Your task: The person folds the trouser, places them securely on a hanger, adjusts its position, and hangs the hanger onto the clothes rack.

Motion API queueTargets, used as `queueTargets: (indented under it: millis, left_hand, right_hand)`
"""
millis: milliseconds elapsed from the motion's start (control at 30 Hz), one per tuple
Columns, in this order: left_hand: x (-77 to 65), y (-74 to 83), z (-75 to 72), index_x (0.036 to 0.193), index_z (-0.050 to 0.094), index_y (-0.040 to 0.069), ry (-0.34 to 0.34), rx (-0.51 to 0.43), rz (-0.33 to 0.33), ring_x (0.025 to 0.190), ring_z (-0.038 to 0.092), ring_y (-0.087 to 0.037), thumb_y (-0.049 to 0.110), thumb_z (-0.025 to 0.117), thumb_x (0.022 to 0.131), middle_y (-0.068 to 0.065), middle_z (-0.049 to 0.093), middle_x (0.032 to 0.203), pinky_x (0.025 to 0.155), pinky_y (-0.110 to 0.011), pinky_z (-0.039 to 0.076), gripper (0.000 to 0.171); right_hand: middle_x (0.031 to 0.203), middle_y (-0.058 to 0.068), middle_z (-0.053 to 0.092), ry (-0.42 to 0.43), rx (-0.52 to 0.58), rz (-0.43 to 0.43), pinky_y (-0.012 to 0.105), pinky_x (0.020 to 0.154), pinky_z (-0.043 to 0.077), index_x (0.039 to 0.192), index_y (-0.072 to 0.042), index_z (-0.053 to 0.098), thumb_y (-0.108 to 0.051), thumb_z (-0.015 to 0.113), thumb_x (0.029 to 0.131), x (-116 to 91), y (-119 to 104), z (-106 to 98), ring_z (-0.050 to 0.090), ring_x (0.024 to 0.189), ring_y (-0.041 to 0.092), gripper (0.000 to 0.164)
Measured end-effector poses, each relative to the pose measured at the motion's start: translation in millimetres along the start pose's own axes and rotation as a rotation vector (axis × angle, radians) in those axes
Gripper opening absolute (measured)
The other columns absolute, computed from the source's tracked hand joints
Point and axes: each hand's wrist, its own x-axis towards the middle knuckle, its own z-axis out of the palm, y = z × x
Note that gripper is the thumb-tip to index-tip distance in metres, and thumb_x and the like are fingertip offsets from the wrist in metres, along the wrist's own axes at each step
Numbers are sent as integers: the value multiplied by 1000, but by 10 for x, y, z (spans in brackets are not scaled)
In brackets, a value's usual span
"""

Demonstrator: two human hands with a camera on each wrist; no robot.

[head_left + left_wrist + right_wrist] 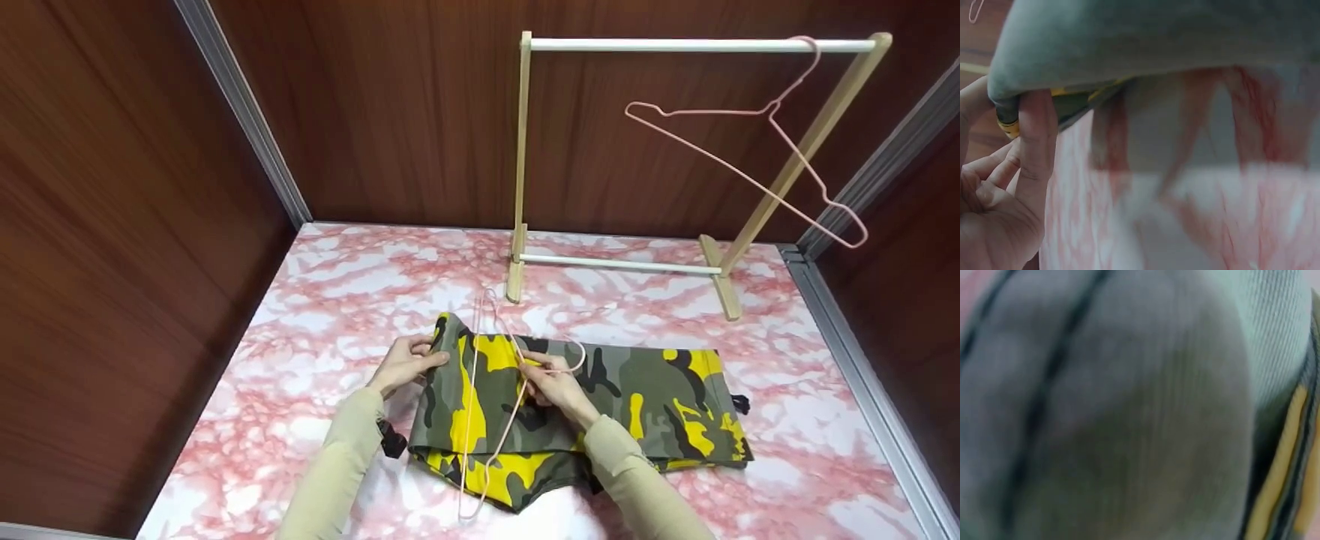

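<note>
Camouflage trousers [637, 405] in yellow, grey, green and black lie folded lengthwise across the table. At their left end my left hand [409, 364] pinches the edge, thumb on top. In the left wrist view, fingers [1036, 152] reach under the fold of cloth. A thin pink clothes hanger [471, 405] stands upended over the left part of the trousers, its hook pointing right. My right hand [559, 390] holds this hanger near the base of the hook, just above the cloth. Blurred cloth [1129, 410] fills the right wrist view, which hides the right fingers there.
A clothes rack [637, 46] with wooden posts and white bars stands at the back right. Another pink hanger [705, 150] hangs from its top bar. Black straps [393, 439] stick out by the trousers' ends. Brown panels [112, 225] enclose the marbled pink table [337, 285].
</note>
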Motion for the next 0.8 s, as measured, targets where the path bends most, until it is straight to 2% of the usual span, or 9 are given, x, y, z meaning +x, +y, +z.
queueTargets:
  millis: [200,367,467,600,700,800]
  left_hand:
    - [16,158,214,138,56,-4,72,23,40,60,65,-7,13,75,86,-2,73,83,52,-22,54,58]
    - [24,245,377,139,56,-4,173,139,70,53,57,-6,14,75,81,1,64,71,50,-20,50,64]
    - [29,292,455,138,58,-3,217,216,88,57,54,-6,16,75,80,1,61,71,55,-19,47,64]
    - [31,336,537,136,61,2,254,299,88,67,55,-8,22,75,79,1,66,74,71,-23,48,62]
    - [28,352,588,136,61,3,256,310,91,70,57,-10,23,75,80,-2,70,77,80,-27,51,60]
    - [31,361,638,135,61,1,239,272,109,70,58,-10,20,74,81,-4,72,79,82,-29,52,59]
  right_hand:
    - [55,-4,49,32,9,1,19,38,27,145,3,49,-11,52,103,-7,-1,-23,34,39,6,44]
    - [54,-5,50,40,2,0,18,37,27,144,4,49,-11,53,102,-18,1,-52,33,37,3,45]
    - [54,-5,50,42,-1,-10,18,37,27,144,5,49,-11,54,102,-34,-5,-72,33,37,3,45]
    - [54,-5,49,49,7,-15,17,36,27,144,4,49,-10,53,102,-52,-8,-90,34,37,3,44]
    - [54,-5,48,54,13,-13,17,36,26,143,5,50,-9,52,103,-62,0,-94,34,37,3,43]
    - [53,-5,48,60,21,-8,17,36,26,142,5,51,-9,52,102,-70,11,-95,34,37,2,42]
